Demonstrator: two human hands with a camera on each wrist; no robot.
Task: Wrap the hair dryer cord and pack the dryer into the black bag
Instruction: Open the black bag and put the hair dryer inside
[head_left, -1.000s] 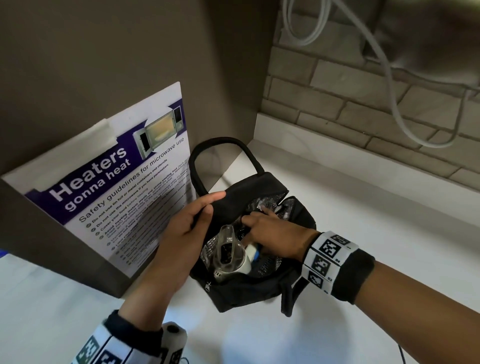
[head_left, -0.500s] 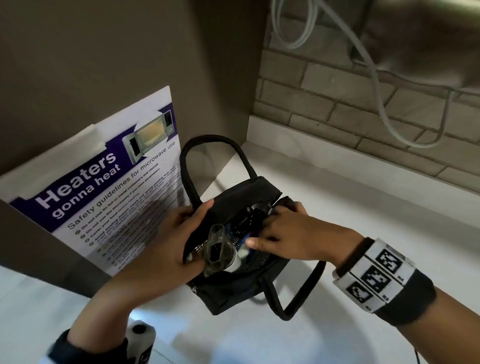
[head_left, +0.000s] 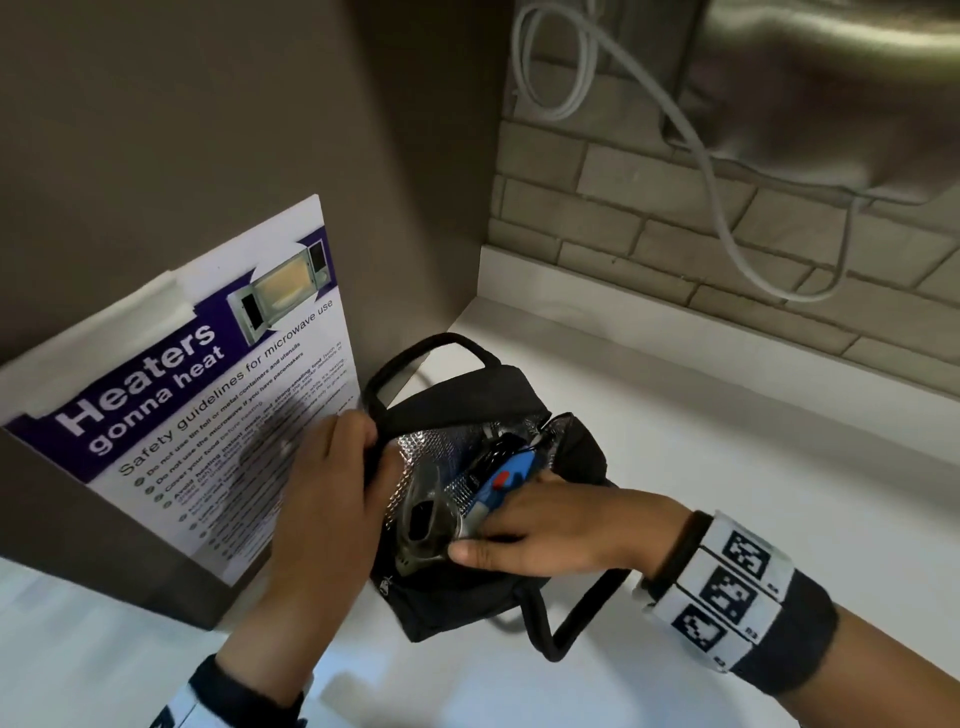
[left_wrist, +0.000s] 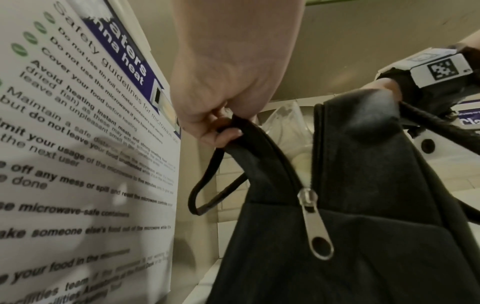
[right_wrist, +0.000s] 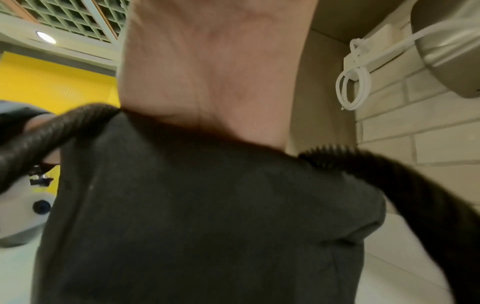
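Observation:
The black bag (head_left: 457, 597) stands on the white counter with its mouth open and its silver lining showing. Inside lies the hair dryer (head_left: 498, 483), blue with a red switch, its smoky clear nozzle (head_left: 423, 519) poking out at the front. My left hand (head_left: 369, 457) pinches the bag's left rim, which the left wrist view shows between thumb and fingers (left_wrist: 223, 127). My right hand (head_left: 483, 525) hooks over the right rim, fingers inside beside the dryer, thumb along the nozzle. In the right wrist view the bag's side (right_wrist: 207, 205) hides those fingers. The cord is out of sight.
A microwave safety poster (head_left: 208, 415) on a brown panel stands just left of the bag. Behind is a brick wall with a white cable (head_left: 727, 223) and a steel appliance (head_left: 831, 78). White counter (head_left: 701, 467) extends to the right. The bag's zipper pull (left_wrist: 317, 226) hangs at the front.
Both hands have drawn the bag's rims apart, so the mouth is wider. More silver lining and the dryer's blue body now show. My left hand slid to the left rim.

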